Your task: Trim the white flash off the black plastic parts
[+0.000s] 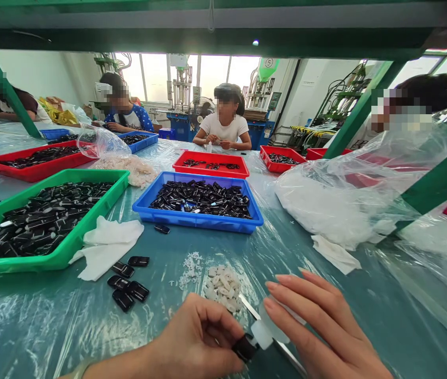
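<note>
Pinches a small black part (246,348) between thumb and fingers of the left hand (199,339), low in front, up against the white cap (261,334) of a translucent bottle (279,325). Lays the nearly straight fingers of the right hand (320,323) over that bottle; cannot tell, with the thumb hidden, how firmly gripped. Just beyond, near a metal tool (250,306), shows heaped whitish pieces (223,287) beside finer white bits (191,268). Leftward, counts five loose black parts (138,290) near a white cloth (109,239). Farther back, reads a circled "5" on a green hopper (268,72); cannot make out the lettering on a dark sign (274,101) below
</note>
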`<state>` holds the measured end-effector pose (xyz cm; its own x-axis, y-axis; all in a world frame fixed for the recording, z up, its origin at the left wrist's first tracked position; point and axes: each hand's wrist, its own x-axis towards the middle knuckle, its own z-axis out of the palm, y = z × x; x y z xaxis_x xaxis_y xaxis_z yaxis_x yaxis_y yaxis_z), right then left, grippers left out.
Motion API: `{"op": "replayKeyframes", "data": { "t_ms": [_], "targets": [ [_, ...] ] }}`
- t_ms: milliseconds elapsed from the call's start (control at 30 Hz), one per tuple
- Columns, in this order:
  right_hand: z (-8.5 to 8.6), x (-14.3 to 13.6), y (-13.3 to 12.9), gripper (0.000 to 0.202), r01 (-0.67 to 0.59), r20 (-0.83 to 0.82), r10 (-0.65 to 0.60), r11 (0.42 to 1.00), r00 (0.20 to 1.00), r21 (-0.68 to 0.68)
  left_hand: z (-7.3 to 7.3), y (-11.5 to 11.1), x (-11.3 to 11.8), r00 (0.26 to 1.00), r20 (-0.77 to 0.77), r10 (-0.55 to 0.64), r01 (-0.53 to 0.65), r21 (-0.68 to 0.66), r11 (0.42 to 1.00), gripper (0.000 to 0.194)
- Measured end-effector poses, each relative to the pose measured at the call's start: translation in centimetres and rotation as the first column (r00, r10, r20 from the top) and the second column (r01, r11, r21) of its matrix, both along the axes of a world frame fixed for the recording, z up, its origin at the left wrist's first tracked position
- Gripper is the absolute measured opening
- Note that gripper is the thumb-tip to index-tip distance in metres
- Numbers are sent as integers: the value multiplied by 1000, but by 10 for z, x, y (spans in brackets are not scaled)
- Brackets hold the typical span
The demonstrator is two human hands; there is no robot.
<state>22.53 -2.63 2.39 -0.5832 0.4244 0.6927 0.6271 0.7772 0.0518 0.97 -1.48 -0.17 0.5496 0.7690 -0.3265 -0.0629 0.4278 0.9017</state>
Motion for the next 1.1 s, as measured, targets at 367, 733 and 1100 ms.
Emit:
{"op": "replayKeyframes", "data": {
  "t_ms": [367, 733, 1100],
  "targets": [
    [1, -2, -1, 30, 11, -4, -11, 1000, 1000, -27, 0, -1, 1, 1000, 20, 23, -22, -34, 999, 21],
    [-1, 3, 3, 28, 23, 22, -23, 1000, 1000, 1, 9, 0, 1, 999, 38, 11, -10, -18, 1000, 16],
    [1, -1, 16, 32, 136, -73, -141, 988, 987, -75, 12, 2, 1, 988, 132, 83, -72, -89, 993, 19]
  ]
}}
